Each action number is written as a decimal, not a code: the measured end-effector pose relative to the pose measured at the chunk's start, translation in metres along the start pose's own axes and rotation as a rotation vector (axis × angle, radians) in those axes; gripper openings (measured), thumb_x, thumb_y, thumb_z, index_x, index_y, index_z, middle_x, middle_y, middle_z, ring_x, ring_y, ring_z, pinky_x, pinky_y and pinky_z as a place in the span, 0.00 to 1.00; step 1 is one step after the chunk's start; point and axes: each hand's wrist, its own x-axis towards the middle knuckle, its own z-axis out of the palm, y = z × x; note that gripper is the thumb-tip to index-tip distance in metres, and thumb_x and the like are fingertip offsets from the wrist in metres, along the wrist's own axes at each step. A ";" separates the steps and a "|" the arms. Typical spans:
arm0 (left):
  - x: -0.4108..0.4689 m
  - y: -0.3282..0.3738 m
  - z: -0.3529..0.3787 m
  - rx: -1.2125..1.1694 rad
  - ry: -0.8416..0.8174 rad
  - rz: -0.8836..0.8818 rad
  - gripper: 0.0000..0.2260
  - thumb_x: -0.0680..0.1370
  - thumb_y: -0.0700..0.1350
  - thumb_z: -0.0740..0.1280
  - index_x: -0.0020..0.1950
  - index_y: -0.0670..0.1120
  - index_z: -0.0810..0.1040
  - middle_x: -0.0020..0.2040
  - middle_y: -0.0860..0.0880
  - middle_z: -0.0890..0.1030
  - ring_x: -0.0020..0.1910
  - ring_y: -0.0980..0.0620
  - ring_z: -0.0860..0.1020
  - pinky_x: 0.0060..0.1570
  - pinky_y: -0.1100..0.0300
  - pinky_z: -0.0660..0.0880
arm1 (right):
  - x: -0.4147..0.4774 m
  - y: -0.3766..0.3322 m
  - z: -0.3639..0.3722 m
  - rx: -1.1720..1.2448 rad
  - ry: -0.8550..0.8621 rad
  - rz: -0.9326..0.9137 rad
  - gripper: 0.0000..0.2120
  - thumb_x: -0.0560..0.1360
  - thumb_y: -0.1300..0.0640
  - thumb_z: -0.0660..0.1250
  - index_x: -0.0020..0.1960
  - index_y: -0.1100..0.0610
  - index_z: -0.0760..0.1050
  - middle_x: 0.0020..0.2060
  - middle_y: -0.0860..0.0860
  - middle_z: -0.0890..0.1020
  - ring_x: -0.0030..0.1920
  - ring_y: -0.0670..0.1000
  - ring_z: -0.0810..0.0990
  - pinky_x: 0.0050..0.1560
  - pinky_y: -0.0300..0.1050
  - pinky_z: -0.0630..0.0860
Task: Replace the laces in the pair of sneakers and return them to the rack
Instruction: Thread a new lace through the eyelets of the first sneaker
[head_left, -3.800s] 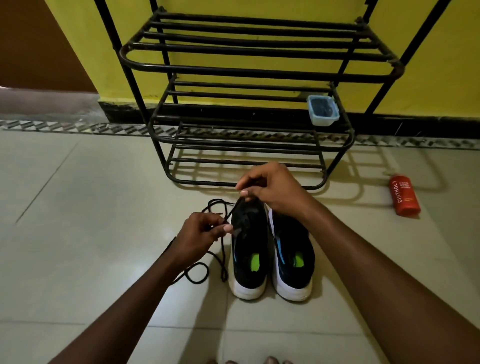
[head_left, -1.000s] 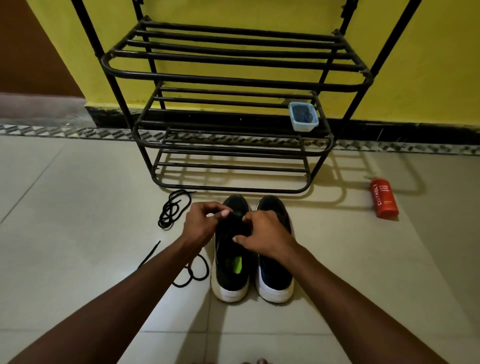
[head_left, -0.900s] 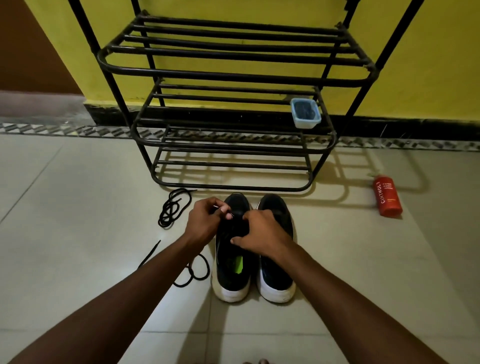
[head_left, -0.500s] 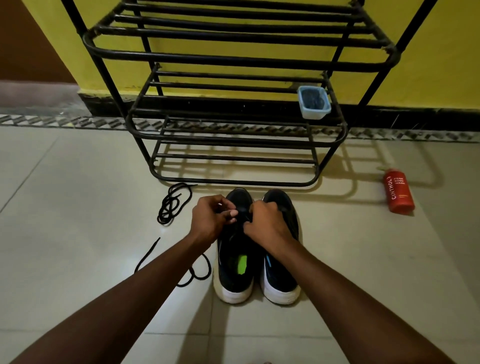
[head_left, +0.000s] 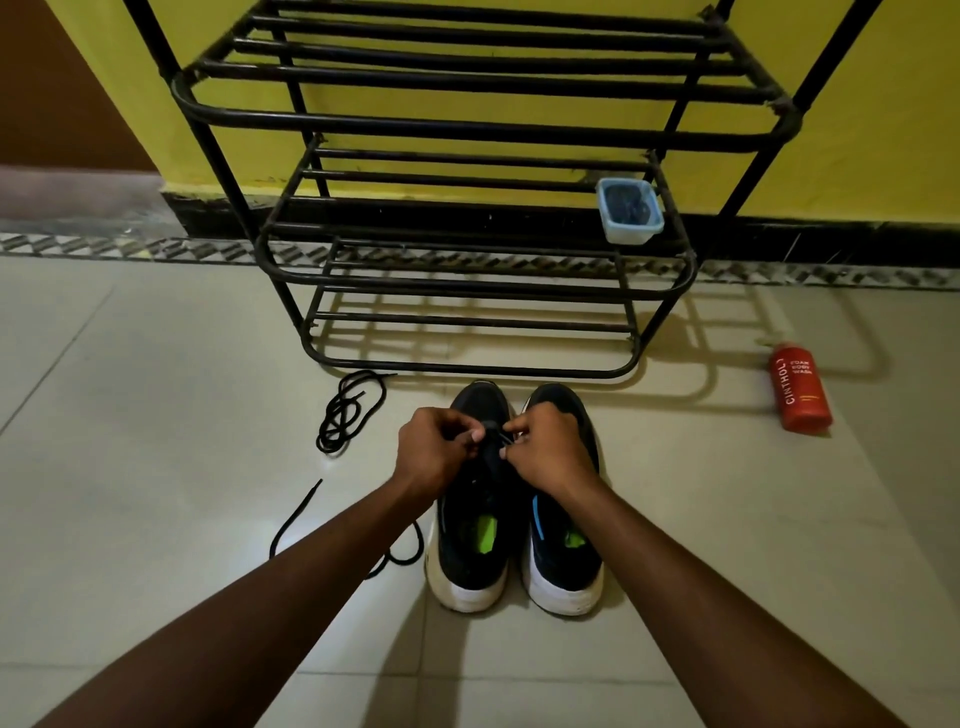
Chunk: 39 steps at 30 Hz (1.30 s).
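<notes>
Two black sneakers with white soles stand side by side on the tiled floor, the left sneaker (head_left: 475, 540) and the right sneaker (head_left: 563, 551), toes toward the black metal rack (head_left: 467, 124). My left hand (head_left: 431, 452) and my right hand (head_left: 548, 447) meet over the left sneaker's upper and pinch a black lace (head_left: 496, 435) between their fingertips. That lace trails off to the left over the floor (head_left: 296, 514). A second black lace (head_left: 348, 410) lies coiled on the floor left of the shoes.
A small blue tub (head_left: 628, 210) sits on the rack's middle shelf at the right. A red bottle (head_left: 800, 389) lies on the floor to the right. A yellow wall stands behind the rack.
Both hands have drawn closer together over the left sneaker's front eyelets. The camera has tipped down slightly. The coiled lace and the shoes have stayed put.
</notes>
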 end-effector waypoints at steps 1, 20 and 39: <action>0.000 0.000 0.000 0.001 -0.006 0.003 0.04 0.77 0.41 0.74 0.43 0.48 0.85 0.40 0.52 0.86 0.36 0.60 0.83 0.38 0.69 0.78 | 0.000 0.000 0.000 0.001 -0.001 0.001 0.16 0.73 0.59 0.74 0.60 0.54 0.82 0.53 0.53 0.84 0.50 0.50 0.84 0.55 0.46 0.82; -0.008 0.008 0.016 0.141 0.091 0.039 0.04 0.76 0.40 0.74 0.44 0.48 0.87 0.41 0.52 0.85 0.44 0.56 0.83 0.51 0.62 0.78 | -0.002 0.004 -0.003 0.044 -0.019 -0.011 0.16 0.72 0.62 0.75 0.59 0.55 0.83 0.46 0.52 0.85 0.46 0.48 0.83 0.50 0.39 0.80; -0.015 0.017 0.024 0.161 0.118 -0.043 0.07 0.76 0.38 0.70 0.41 0.48 0.85 0.42 0.48 0.86 0.46 0.49 0.83 0.51 0.55 0.79 | -0.005 0.002 -0.003 0.065 -0.005 -0.005 0.16 0.71 0.62 0.75 0.58 0.55 0.84 0.49 0.52 0.87 0.49 0.47 0.84 0.51 0.37 0.79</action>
